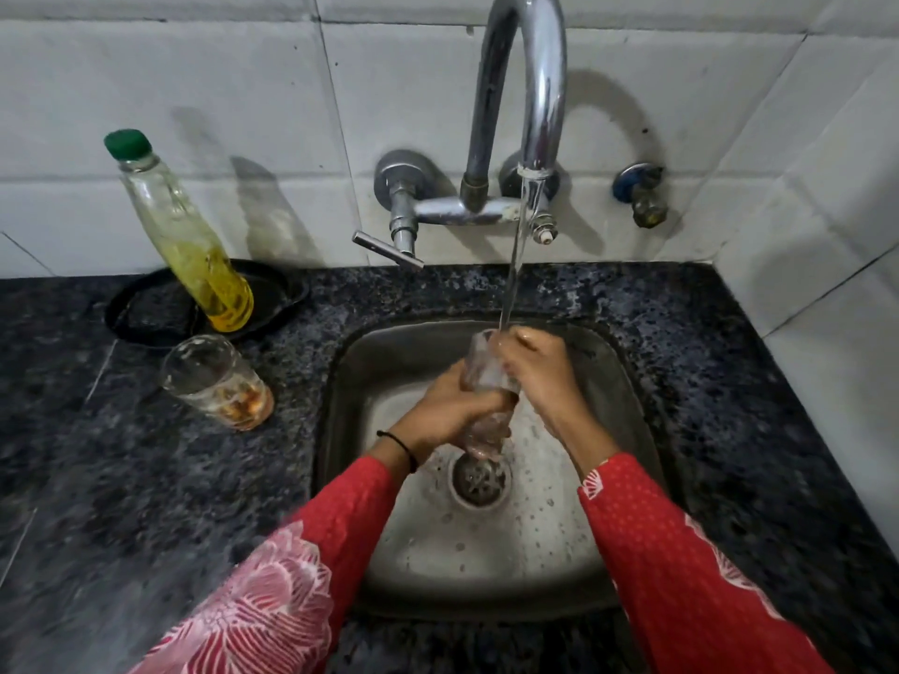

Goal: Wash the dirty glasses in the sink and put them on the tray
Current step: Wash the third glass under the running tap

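Observation:
Over the steel sink my left hand grips the lower body of a clear glass. The glass stands about upright under the running water from the tap. My right hand is at the glass's rim, fingers curled over it and partly inside. A second glass with orange-brown dregs stands on the counter left of the sink. A black tray lies behind that glass, against the wall.
A green-capped bottle of yellow liquid stands on the tray. The tap lever juts out above the sink's back edge. A small valve sits on the tiled wall at right. Dark speckled counter surrounds the sink.

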